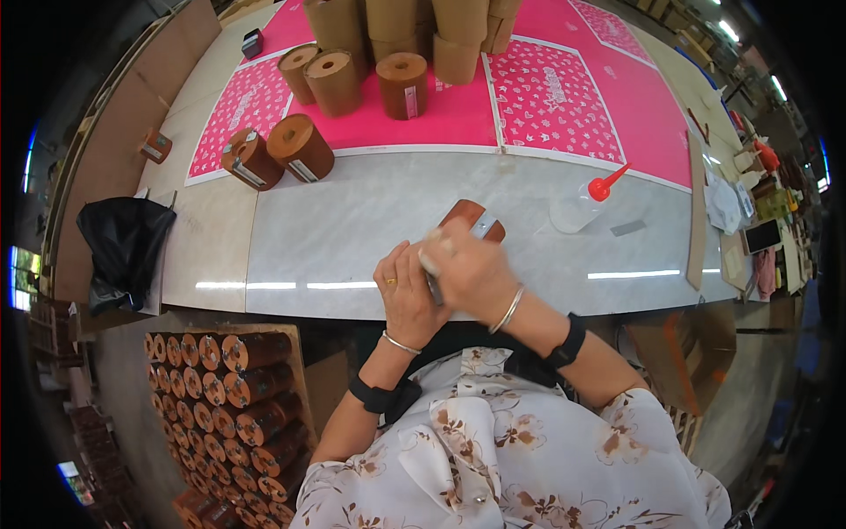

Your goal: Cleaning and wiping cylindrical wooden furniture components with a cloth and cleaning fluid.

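Just in front of me, over the near edge of the table, a brown cylinder (pixel 464 214) with a pale label strip shows beyond my hands. My left hand (pixel 408 286) curls round its near side, though the fingers hide most of the grip. Across it comes my right hand (pixel 473 267), slightly blurred, its fingers bent into a fist-like grip at the cylinder. What the right fingers hold is hidden. A narrow grey patch shows between the two hands; I cannot tell what it is.
Brown cylinders (pixel 300 148) stand at the left, taller tan ones (pixel 333 84) behind on a pink printed sheet (pixel 555 97). A clear bottle with a red nozzle (pixel 606 183) is at the right. A black bag (pixel 123 242) lies left; stacked cylinders (pixel 256 388) fill a rack below.
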